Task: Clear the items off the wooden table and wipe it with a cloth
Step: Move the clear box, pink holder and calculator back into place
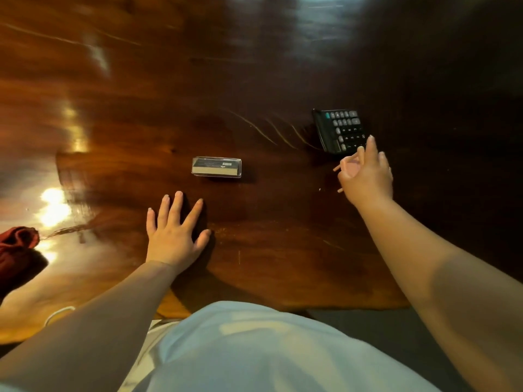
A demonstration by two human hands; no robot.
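Observation:
A black calculator [338, 128] lies at the right of the dark wooden table [254, 80]. My right hand [368, 176] hovers just below it, fingers curled around a small pink object [349, 166], with the fingertips close to the calculator's near edge. A clear plastic box of cards [216, 166] sits in the middle of the table. Below that box my left hand [174, 233] rests flat on the wood, fingers spread and holding nothing. A dark red cloth [15, 247] lies bunched at the left edge.
The table's near edge [283, 305] runs just in front of my body. Bright light reflections glare on the left part of the tabletop. A white cord [56, 314] shows near the front left edge.

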